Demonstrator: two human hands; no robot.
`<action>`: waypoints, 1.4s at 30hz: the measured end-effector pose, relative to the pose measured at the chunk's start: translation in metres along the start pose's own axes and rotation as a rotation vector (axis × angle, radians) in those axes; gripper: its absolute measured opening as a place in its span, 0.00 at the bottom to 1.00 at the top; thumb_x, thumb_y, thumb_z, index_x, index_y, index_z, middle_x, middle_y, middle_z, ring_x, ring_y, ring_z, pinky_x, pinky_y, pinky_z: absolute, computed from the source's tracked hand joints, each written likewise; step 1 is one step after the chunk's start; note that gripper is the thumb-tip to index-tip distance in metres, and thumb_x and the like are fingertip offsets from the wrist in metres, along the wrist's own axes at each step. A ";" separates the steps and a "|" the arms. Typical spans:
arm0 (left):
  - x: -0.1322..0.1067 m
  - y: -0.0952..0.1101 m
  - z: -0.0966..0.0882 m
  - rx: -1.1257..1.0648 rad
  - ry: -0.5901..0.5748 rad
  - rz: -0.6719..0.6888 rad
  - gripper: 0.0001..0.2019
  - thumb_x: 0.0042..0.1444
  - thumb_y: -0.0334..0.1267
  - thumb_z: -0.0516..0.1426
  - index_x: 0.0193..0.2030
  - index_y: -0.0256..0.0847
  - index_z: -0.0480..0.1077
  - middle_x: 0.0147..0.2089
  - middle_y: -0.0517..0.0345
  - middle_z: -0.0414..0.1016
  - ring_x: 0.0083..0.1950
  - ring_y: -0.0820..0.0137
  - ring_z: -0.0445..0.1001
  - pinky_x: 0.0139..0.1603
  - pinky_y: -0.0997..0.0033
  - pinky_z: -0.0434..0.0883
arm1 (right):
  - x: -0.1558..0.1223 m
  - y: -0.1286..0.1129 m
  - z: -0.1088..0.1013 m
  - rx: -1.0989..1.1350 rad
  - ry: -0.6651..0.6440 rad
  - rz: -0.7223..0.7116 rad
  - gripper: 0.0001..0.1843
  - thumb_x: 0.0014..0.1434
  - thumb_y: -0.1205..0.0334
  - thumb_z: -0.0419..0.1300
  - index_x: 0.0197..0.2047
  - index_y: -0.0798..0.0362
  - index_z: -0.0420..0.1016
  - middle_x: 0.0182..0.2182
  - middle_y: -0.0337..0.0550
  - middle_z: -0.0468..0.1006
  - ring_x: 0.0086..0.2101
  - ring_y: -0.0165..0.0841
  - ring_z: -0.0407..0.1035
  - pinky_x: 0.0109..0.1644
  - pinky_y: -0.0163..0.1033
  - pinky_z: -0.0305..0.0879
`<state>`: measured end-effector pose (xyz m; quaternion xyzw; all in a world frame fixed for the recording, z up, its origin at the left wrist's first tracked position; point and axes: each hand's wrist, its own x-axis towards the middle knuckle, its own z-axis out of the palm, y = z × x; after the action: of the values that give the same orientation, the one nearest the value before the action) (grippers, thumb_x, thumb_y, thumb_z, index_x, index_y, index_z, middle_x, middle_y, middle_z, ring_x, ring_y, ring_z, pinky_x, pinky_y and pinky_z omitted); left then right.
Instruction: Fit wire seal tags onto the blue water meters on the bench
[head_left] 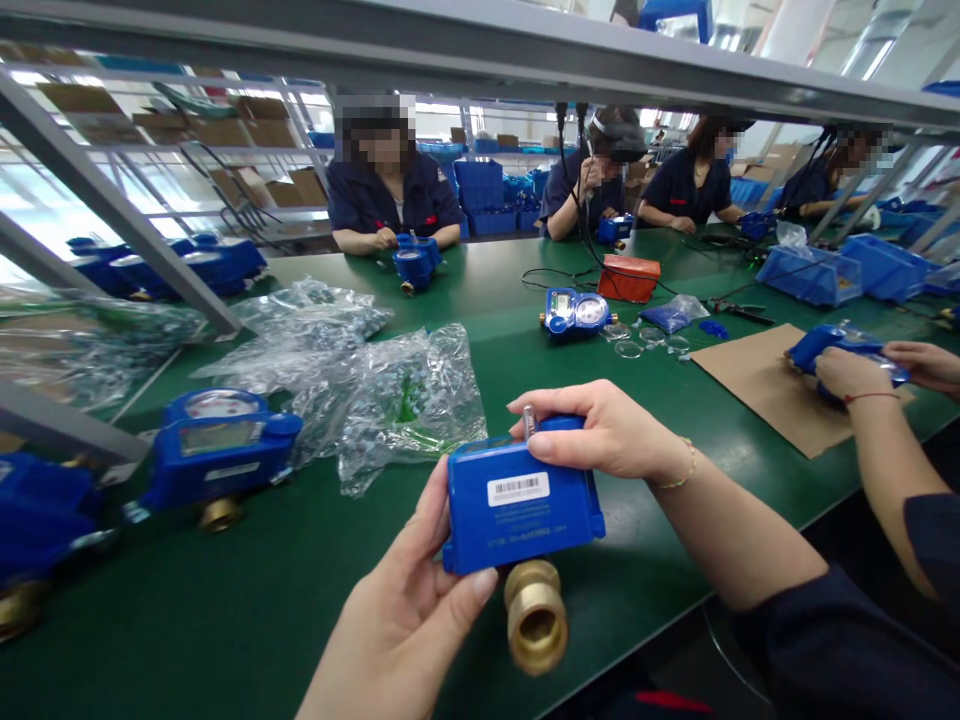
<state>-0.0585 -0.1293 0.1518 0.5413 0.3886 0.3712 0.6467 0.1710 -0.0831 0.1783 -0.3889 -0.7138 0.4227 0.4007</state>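
Held above the near edge of the bench (285,600), where both hands meet on it, is a blue meter (525,522). Its housing's long axis runs left to right, rising slightly toward the right, and the side bearing a barcode label (518,489) faces the wearer. Below, a brass fitting (537,622) points its open end toward the wearer and downward. The left hand (409,610) grips the housing's left end, thumb along the lower edge; the right hand (619,430) has thumb and forefinger closed about a small clear piece (529,420) at the top edge.

Beyond, a crumpled clear bag (442,385) lies on the bench with small pale-blue pieces inside; a smaller bag (670,315) holds darker blue bits. Toward the far right, a blue bin (810,280) has clear plastic (791,235) showing at its top; its other contents cannot be made out.
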 end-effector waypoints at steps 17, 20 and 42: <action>-0.006 -0.001 0.005 0.036 0.055 0.002 0.41 0.49 0.37 0.63 0.66 0.54 0.45 0.62 0.57 0.61 0.57 0.56 0.66 0.53 0.62 0.70 | -0.009 -0.008 -0.002 0.026 0.007 0.013 0.23 0.54 0.53 0.61 0.49 0.57 0.71 0.35 0.40 0.75 0.36 0.33 0.70 0.41 0.36 0.67; -0.006 0.001 0.010 0.030 0.056 0.004 0.41 0.48 0.38 0.63 0.65 0.54 0.46 0.61 0.57 0.64 0.55 0.57 0.69 0.53 0.63 0.70 | -0.009 -0.007 -0.001 0.025 0.006 0.016 0.23 0.54 0.53 0.61 0.50 0.57 0.71 0.36 0.40 0.76 0.37 0.33 0.70 0.41 0.36 0.68; 0.077 -0.091 -0.032 0.597 -0.138 0.435 0.18 0.59 0.41 0.51 0.55 0.43 0.57 0.58 0.48 0.62 0.54 0.64 0.68 0.52 0.63 0.68 | -0.057 0.108 0.027 -0.859 0.129 -0.436 0.31 0.58 0.60 0.58 0.62 0.54 0.53 0.51 0.53 0.70 0.55 0.42 0.61 0.53 0.47 0.68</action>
<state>-0.0499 -0.0597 0.0509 0.7996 0.3112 0.3331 0.3910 0.1913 -0.1047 0.0567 -0.3859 -0.8624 -0.0288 0.3264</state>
